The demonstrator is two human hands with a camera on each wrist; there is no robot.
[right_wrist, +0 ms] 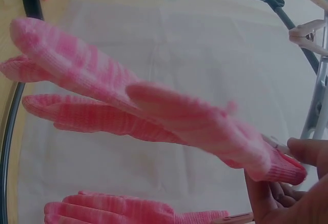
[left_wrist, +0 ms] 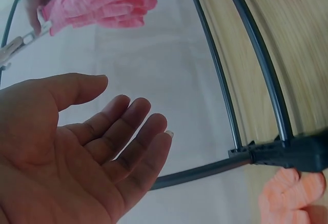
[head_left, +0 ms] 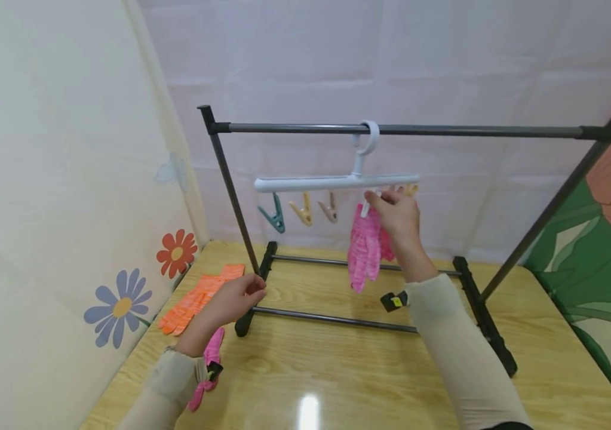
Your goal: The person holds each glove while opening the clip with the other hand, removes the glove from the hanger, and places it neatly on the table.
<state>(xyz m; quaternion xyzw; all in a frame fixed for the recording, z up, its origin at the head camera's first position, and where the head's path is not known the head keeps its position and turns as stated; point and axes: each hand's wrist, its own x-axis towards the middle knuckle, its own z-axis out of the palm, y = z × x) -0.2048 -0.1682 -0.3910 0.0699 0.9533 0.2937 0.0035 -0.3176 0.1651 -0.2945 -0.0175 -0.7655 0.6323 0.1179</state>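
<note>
My right hand point(head_left: 401, 220) pinches a white clothespin point(head_left: 365, 207) under the right half of a white hanger point(head_left: 310, 184). A pink knitted glove point(head_left: 363, 248) hangs fingers down from that spot, its cuff right at my fingertips in the right wrist view. Behind it hangs another pink glove point(right_wrist: 110, 209), with a clothespin point(right_wrist: 233, 218) at its cuff. My left hand point(head_left: 238, 297) is held palm up with loosely bent fingers, holding nothing, near the rack's left foot. Teal point(head_left: 275, 215), yellow point(head_left: 303, 210) and beige point(head_left: 329, 209) clothespins dangle from the hanger's left half.
The hanger hooks over the top bar point(head_left: 294, 128) of a black metal rack standing on a wooden table point(head_left: 283, 370). An orange glove point(head_left: 203, 294) lies at the table's left, with a pink glove point(head_left: 212, 349) partly under my left wrist. Printed cloth point(head_left: 68, 149) encloses the sides.
</note>
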